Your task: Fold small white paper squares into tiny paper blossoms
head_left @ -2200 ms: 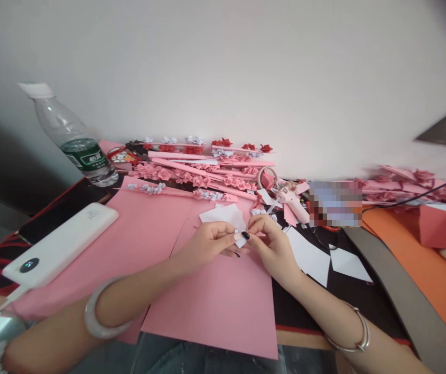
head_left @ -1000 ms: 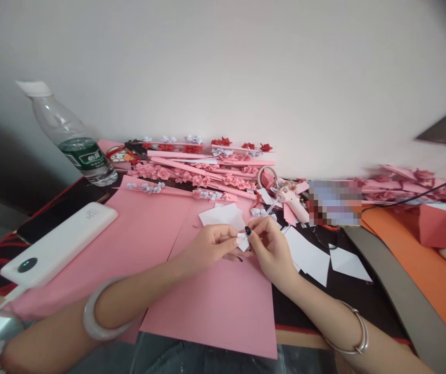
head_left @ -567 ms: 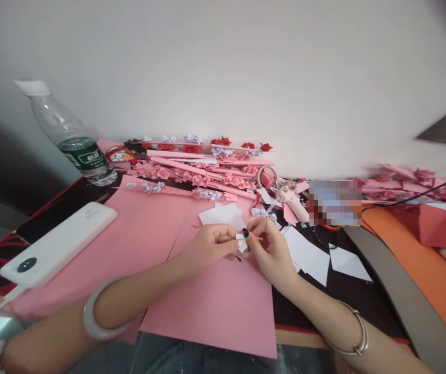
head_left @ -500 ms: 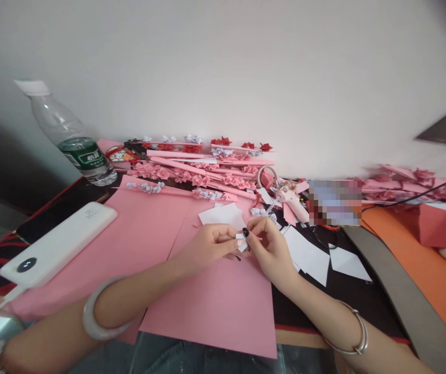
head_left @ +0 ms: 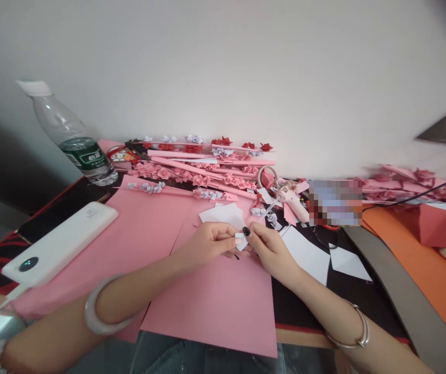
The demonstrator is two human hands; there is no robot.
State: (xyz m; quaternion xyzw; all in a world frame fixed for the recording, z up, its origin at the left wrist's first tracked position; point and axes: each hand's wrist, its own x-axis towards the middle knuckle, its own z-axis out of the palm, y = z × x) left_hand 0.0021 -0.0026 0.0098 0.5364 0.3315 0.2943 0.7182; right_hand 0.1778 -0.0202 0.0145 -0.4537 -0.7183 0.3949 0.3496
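A small folded piece of white paper (head_left: 240,242) is pinched between my two hands, just above the pink paper sheet (head_left: 215,306). My left hand (head_left: 217,240) grips its left side, thumb on top and fingers curled beneath. On the other side, my right hand (head_left: 267,246) is closed on the same piece, its dark-nailed thumb pressing near the top edge. The fingers partly hide the folds. Just behind the hands lies a loose white paper sheet (head_left: 220,214), and more white paper sheets (head_left: 308,254) lie to the right.
Pink paper stems with paper flowers (head_left: 199,176) line the wall. A glue gun (head_left: 295,202) and a tape roll (head_left: 266,177) lie behind my hands. At left are a water bottle (head_left: 86,156) and a white power bank (head_left: 61,241); orange paper (head_left: 421,270) is at right.
My right hand has turned slightly and its fingers have lowered and closed in around the white paper. The left hand keeps its pinch almost unmoved.
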